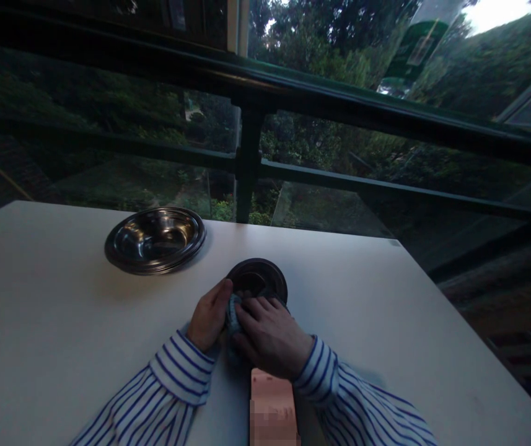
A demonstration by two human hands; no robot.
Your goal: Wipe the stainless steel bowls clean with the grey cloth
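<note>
A small dark round metal bowl [258,277] sits on the white table [51,322] in front of me. My left hand [209,316] grips its near left rim. My right hand [269,334] presses a blue-grey cloth [233,316] against the bowl's near edge. The cloth is mostly hidden between my two hands. Both my sleeves are white with blue stripes.
A larger shiny steel bowl [155,240] stands at the back left of the table. A pink object [272,402] lies at the near edge below my hands. Beyond the table's far edge runs a dark railing with glass [246,161]; the table's right edge drops off.
</note>
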